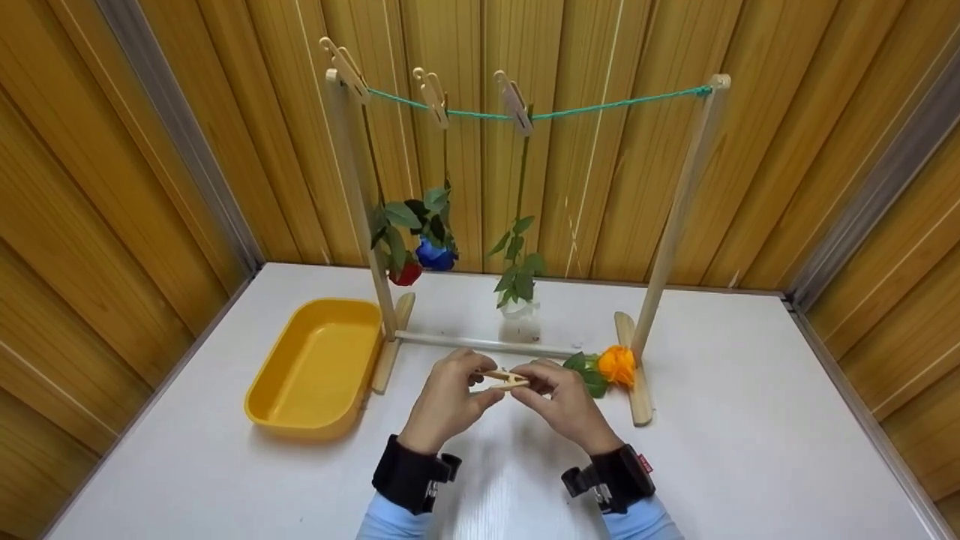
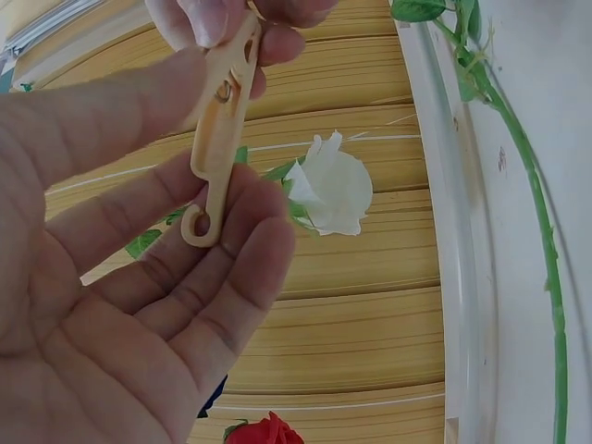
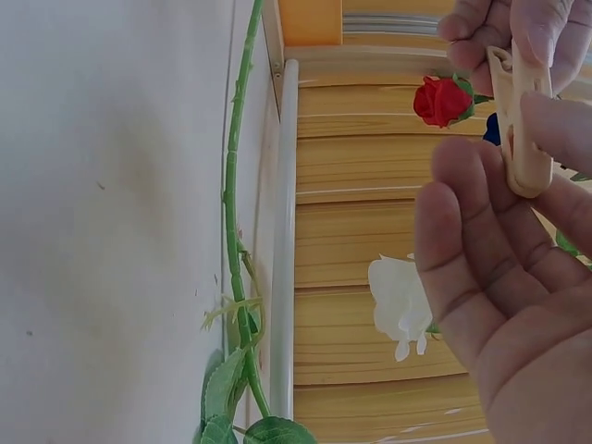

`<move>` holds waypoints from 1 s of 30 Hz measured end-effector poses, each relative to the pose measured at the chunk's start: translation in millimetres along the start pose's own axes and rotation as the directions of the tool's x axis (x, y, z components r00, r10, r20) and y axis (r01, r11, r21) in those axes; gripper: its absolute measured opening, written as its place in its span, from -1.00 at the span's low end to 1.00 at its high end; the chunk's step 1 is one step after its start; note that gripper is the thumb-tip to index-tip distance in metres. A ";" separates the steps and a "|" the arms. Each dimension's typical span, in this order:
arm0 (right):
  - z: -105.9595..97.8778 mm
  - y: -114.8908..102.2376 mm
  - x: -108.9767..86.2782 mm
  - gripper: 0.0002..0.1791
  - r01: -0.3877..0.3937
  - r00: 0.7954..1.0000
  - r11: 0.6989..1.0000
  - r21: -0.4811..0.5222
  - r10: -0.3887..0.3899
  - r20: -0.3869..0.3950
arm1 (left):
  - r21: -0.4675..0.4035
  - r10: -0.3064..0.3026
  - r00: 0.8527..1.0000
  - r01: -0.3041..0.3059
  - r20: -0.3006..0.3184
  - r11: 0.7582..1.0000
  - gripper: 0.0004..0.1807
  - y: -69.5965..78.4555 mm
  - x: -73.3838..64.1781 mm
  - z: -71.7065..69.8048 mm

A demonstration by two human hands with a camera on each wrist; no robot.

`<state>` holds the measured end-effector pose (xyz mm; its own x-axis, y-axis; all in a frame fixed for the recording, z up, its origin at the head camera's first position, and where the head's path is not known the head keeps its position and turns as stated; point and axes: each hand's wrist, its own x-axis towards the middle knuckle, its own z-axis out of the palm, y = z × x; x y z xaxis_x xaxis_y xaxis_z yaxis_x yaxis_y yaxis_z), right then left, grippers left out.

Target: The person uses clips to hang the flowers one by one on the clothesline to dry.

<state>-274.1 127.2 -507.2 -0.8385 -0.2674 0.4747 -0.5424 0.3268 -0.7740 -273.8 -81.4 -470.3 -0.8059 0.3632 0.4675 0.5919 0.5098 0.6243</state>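
Note:
Both hands meet over the table and hold one light wooden-coloured clothespin [image 1: 512, 379] between them. My left hand [image 1: 448, 397] pinches its handle side; the hooked handle end shows against the fingers in the left wrist view. At the other end, thumb and fingers of my right hand [image 1: 564, 403] pinch the clothespin [image 3: 529, 139]. Just beyond the right hand lies an orange rose [image 1: 617, 366], its bloom at the foot of the rack's right post. Its green stem [image 2: 541, 213] runs along the table, largely hidden by the hands in the head view.
A wooden rack [image 1: 679, 217] carries a green cord [image 1: 622, 103]. From it a red rose [image 1: 406, 272], a blue rose [image 1: 436, 253] and a white rose [image 2: 335, 190] hang head down by clothespins. A yellow basin [image 1: 262, 375] stands left of the rack.

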 end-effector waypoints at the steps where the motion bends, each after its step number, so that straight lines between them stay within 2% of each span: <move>1: -0.4 0.3 0.6 -0.79 -0.002 1.000 1.000 -0.002 0.002 0.002 | 0.001 0.005 1.000 -0.005 -0.004 1.000 -0.75 -0.2 0.6 0.0; 7: -2.1 7.0 2.3 -0.80 0.001 1.000 0.997 -0.074 -0.001 -0.002 | 0.052 0.027 0.998 -0.024 -0.050 0.998 -0.76 -0.9 2.3 -1.0; 12: -0.9 16.4 3.0 -0.85 -0.001 1.000 0.975 -0.224 0.000 -0.005 | 0.098 0.017 0.996 -0.008 -0.087 0.995 -0.73 -2.8 0.6 -3.2; 17: 1.9 25.1 10.5 -0.82 0.037 0.997 0.906 -0.421 -0.004 0.081 | 0.129 0.015 0.991 0.002 -0.132 0.992 -0.74 -3.9 -0.4 -6.7; 22: 4.8 28.0 22.4 -0.81 0.071 0.974 0.858 -0.509 0.049 0.219 | 0.138 0.013 0.989 0.008 -0.148 0.990 -0.73 -3.9 0.1 -8.3; 25: 9.1 31.0 28.4 -0.82 0.141 0.958 0.816 -0.560 0.031 0.285 | 0.135 0.008 0.989 0.012 -0.147 0.991 -0.73 -3.7 -0.1 -7.9; 30: 19.5 38.1 34.4 -0.91 0.287 0.930 0.720 -0.632 -0.052 0.363 | 0.134 -0.002 0.989 0.023 -0.151 0.991 -0.74 -3.3 0.0 -7.7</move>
<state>-322.6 112.7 -528.5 -0.7329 -0.5950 0.3299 -0.6639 0.7313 -0.1561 -275.7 -89.0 -467.6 -0.7962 0.2401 0.5553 0.5667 0.6176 0.5454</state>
